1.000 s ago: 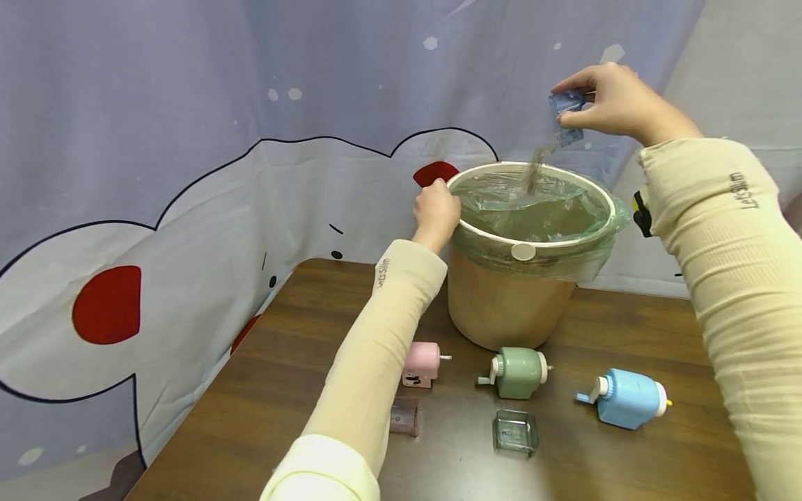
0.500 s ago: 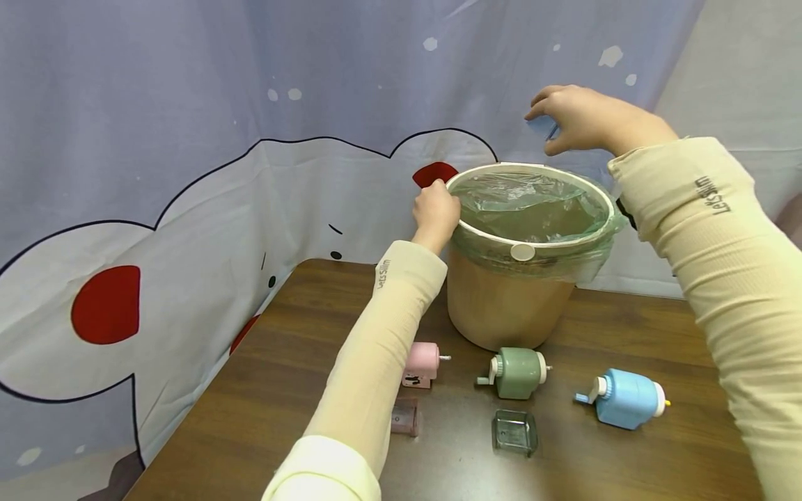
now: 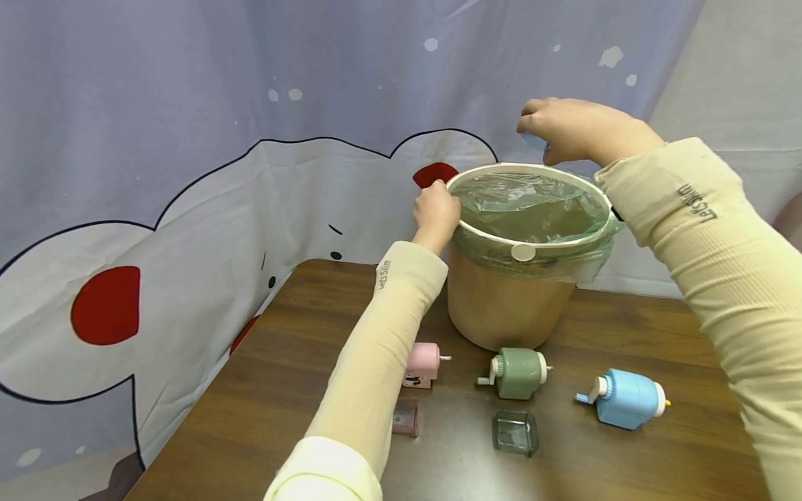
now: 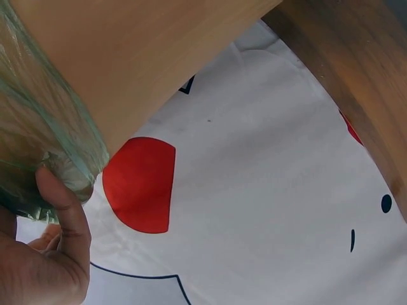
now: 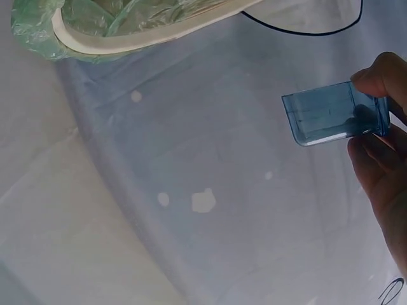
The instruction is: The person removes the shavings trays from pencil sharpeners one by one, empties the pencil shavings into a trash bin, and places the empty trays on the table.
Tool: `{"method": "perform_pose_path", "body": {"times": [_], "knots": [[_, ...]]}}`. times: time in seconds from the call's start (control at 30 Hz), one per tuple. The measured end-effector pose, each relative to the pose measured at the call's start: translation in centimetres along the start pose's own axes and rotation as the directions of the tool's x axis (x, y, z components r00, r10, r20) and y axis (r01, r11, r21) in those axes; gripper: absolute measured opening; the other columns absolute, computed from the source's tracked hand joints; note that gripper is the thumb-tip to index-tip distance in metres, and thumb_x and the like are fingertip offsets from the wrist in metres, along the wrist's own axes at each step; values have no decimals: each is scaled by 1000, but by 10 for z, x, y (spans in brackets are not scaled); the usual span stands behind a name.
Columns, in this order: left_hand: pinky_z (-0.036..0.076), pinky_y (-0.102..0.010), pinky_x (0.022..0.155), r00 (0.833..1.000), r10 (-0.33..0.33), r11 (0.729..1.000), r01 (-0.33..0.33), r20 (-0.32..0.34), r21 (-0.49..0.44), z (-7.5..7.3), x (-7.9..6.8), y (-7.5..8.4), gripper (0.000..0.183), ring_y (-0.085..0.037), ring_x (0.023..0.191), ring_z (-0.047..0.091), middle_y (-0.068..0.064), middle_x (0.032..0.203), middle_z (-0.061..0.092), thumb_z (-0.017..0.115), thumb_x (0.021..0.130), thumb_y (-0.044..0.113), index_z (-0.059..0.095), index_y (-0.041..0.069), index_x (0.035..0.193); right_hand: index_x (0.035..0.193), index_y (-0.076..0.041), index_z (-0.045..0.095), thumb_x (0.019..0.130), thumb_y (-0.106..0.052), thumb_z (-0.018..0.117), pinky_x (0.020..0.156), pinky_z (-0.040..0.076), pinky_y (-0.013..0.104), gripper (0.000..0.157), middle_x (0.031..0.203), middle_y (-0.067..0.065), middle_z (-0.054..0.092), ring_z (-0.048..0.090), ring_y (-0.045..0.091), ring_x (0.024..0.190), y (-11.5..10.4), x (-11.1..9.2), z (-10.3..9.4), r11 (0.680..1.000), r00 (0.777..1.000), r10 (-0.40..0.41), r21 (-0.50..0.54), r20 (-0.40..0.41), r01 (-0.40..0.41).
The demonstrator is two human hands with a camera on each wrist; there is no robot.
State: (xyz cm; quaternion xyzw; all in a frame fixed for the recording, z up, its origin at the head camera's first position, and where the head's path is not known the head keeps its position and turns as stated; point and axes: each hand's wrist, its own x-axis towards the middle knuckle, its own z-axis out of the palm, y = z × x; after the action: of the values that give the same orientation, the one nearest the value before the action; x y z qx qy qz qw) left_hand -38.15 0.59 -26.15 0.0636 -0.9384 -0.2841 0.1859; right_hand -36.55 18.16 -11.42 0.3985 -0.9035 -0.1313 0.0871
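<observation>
With its fingers, my left hand (image 3: 436, 212) grips the left rim of a trash bin (image 3: 501, 303). A green plastic bag (image 3: 532, 261) lines this bin and folds over its rim; in the left wrist view the thumb (image 4: 63, 203) presses on the bag. Above the bin's back rim, my right hand (image 3: 585, 129) pinches a clear blue sharpener drawer (image 5: 321, 114) between thumb and fingers. The right wrist view shows it with a few dark specks inside; in the head view the hand mostly hides it.
A pink sharpener (image 3: 422, 362), a green sharpener (image 3: 520, 374) and a blue sharpener (image 3: 629, 399) with hand cranks stand on the brown table (image 3: 269, 362). In front lie a pink clear drawer (image 3: 406, 417) and a dark green clear drawer (image 3: 515, 433). A printed curtain (image 3: 188, 90) hangs behind.
Shavings were falling from the blue drawer into the bin; none fall now. My right hand has moved left and down with the drawer and turned palm down. The left hand has stayed put.
</observation>
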Motion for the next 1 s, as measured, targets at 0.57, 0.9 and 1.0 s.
{"method": "perform_pose_path", "body": {"times": [0.57,0.9,1.0], "knots": [[54,-39,76,998,59,995,-58,12,-75,1,2,-7,21,-30,90,66,-14,100,68,52,93,22,60,4,102,129,11,45,77,-11,62,89,37,57,59,116,31,45,43,47,106,6,-22,6,989,992,124,83,-18,-122],[52,-27,49,991,101,951,-70,89,-301,-6,8,-32,30,-21,55,63,-15,100,67,52,94,23,57,4,117,121,15,50,73,-11,66,77,41,50,57,107,29,46,48,38,89,9,-25,19,984,987,115,149,-110,-98],[53,-28,47,986,114,929,-63,119,-365,-7,8,-38,33,-11,41,52,-10,83,63,53,95,25,55,5,121,119,14,50,74,-11,67,83,41,52,55,110,30,46,48,40,92,9,-28,20,978,987,129,175,-91,-112]]}}
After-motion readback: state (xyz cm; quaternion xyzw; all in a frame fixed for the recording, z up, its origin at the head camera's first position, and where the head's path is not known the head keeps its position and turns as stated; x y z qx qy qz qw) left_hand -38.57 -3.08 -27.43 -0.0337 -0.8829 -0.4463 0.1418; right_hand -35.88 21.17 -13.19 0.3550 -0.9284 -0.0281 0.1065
